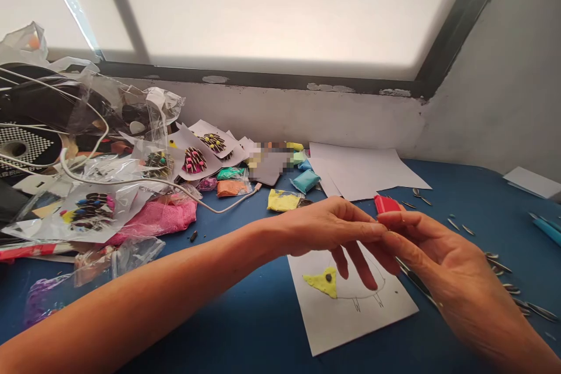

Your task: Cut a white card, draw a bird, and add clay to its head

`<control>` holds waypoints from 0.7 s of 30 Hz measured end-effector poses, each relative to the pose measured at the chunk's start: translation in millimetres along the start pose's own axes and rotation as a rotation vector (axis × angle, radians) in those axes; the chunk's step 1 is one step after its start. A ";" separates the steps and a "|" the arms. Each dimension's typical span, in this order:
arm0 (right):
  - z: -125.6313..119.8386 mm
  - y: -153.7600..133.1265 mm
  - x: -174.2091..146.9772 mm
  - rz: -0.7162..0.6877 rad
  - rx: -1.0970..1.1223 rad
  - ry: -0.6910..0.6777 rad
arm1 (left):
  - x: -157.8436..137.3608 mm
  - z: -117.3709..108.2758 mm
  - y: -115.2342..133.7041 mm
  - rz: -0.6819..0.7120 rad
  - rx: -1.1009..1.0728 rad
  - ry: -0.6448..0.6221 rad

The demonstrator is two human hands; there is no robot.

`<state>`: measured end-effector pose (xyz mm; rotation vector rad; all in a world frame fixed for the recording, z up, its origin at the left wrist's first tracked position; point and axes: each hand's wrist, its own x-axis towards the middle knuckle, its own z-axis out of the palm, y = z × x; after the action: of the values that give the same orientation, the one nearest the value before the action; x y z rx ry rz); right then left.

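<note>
Over a sheet of white paper (350,327), my left hand (339,228) and my right hand (442,257) meet at the fingertips. Thumb and index finger of each are pinched together; whatever lies between them is hidden or too small to name. The left hand's other fingers hang loosely above the drawing. On the paper is a pencil outline of a rounded animal with short legs. Yellow modelling clay (319,285) fills its pointed head, with a dark dot (328,278) as an eye. A red packet (386,204) shows just behind my right fingertips; whether they touch it is unclear.
Striped seeds (511,289) lie scattered at the right, near a blue object (546,228). Clay packets, including a yellow one (283,200) and a blue one (305,181), sit behind. Finished clay pictures (195,160), plastic bags and a white cable (210,208) crowd the left.
</note>
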<state>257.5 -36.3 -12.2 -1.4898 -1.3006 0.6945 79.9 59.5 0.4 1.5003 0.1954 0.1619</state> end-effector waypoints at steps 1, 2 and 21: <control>-0.3 -0.3 -0.5 0.002 0.021 -0.023 | 0.7 0.1 -1.3 0.001 -0.037 -0.011; -0.3 -1.2 -0.9 0.001 0.034 -0.043 | 1.5 -0.1 -2.5 -0.001 -0.069 -0.020; 2.2 -5.7 -4.1 -0.063 -0.165 -0.047 | 2.5 -1.0 2.1 -0.005 -0.080 -0.042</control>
<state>252.4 -39.9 -8.4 -1.5646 -1.4644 0.5957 82.1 61.2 2.3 1.4224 0.1573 0.1325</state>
